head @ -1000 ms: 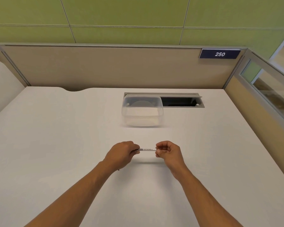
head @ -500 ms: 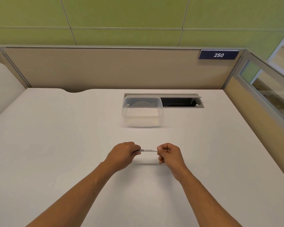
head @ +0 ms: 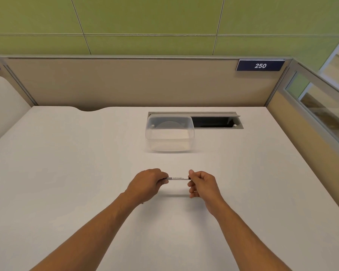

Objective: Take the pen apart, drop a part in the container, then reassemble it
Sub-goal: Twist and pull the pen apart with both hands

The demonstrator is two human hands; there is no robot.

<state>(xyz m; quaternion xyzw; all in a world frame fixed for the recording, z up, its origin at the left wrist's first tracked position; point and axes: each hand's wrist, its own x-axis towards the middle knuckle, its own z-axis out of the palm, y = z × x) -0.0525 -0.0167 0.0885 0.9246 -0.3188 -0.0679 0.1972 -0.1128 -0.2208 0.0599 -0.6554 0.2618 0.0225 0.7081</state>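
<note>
Green wall panels [head: 164, 20] run across the top of the view. Below them a beige partition [head: 125, 83] closes off the rear of the workstation, with a second partition [head: 305, 122] and glazed section on the right. A dark blue number plate [head: 260, 65] reading 250 is fixed at the partition's upper right.

The white tabletop [head: 67, 173] fills the lower view. Set into its rear edge is a grey-framed cable slot [head: 215, 122] with a dark opening. A clear plastic container [head: 169, 133] stands on the tabletop, lid off, its left and rear part overlapping the slot's left end. Nothing lies between the container and the hands.

The pen [head: 177, 178] is held level above the tabletop, nearer the viewer than the container, casting a shadow line beneath. Its visible barrel is white with dark print reading WHITE BOARD; a dark band shows at the left end. Both ends are hidden in the fingers.

The left hand [head: 148, 182] is curled around the pen's left end. The right hand [head: 202, 182] pinches the right end between thumb and fingers.
</note>
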